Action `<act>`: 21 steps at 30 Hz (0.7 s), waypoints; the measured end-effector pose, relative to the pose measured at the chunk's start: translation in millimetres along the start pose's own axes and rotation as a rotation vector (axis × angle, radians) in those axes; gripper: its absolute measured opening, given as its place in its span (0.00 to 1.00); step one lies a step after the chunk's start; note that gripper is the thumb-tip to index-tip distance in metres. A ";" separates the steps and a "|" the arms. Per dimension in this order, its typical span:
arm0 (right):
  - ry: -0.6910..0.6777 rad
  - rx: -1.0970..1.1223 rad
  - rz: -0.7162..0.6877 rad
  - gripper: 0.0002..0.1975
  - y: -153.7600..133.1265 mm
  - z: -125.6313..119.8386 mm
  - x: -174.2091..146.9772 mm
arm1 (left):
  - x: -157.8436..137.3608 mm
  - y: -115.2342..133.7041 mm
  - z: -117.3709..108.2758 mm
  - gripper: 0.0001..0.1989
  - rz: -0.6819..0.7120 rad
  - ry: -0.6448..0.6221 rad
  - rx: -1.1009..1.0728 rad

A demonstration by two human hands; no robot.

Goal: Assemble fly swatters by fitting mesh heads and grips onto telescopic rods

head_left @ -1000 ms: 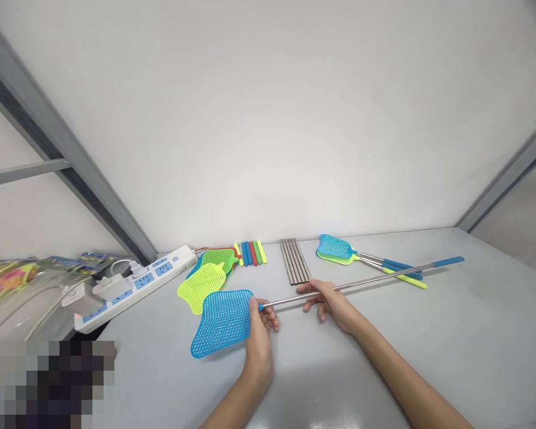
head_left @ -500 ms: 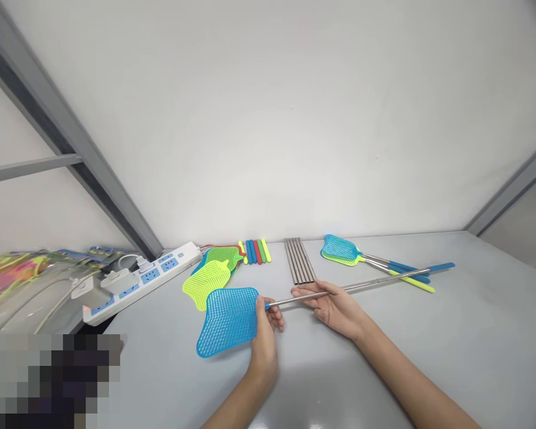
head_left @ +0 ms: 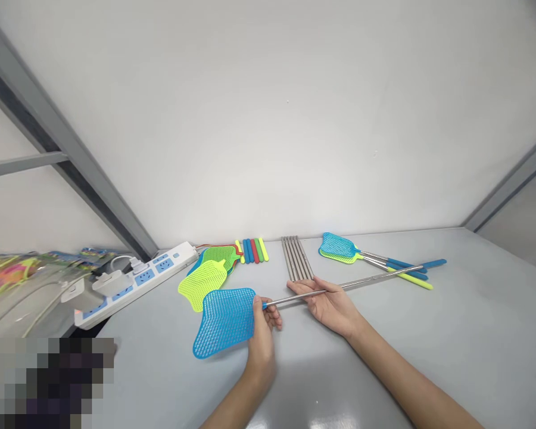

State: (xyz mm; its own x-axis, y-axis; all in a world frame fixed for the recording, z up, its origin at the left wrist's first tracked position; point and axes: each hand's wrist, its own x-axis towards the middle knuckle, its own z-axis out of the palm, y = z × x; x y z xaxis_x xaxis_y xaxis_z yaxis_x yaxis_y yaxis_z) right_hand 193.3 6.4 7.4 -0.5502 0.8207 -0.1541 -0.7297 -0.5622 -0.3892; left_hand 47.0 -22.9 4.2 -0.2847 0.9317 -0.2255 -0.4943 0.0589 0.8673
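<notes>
A blue fly swatter with a long metal rod is held above the table, slanting up to the right. My left hand closes round the neck, where its mesh head meets the rod. Further along, the rod runs across the fingers of my right hand, palm up, thumb side over it. The swatter's blue handle reaches past a small pile of blue and yellow-green fly swatters. Behind my right hand lie several metal rods side by side.
Loose mesh heads in yellow-green, green, red and blue overlap at the left. Beside them several coloured handle grips stand in a row. A white power strip with plugs and plastic-wrapped goods occupy the left edge. A wall bounds the table behind.
The view has shifted slightly. The swatter's handle end and my right hand sit a little further left; both hands keep the same hold.
</notes>
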 end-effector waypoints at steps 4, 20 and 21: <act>0.010 -0.014 -0.037 0.09 2.0 -0.7 1.0 | 0.0 -0.1 0.0 0.16 -0.013 0.005 -0.018; 0.040 0.025 -0.029 0.09 4.0 -3.9 1.0 | -0.7 2.1 0.8 0.14 -0.011 0.002 -0.010; 0.044 0.022 -0.028 0.09 4.3 -3.6 0.3 | -0.7 2.3 1.1 0.15 -0.014 0.005 -0.012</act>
State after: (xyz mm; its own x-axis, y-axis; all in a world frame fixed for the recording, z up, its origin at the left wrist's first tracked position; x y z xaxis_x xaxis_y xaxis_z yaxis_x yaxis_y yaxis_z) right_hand 191.4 4.6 2.4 -0.5112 0.8397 -0.1830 -0.7536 -0.5404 -0.3742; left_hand 46.9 -23.0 6.9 -0.2814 0.9291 -0.2398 -0.5078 0.0678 0.8588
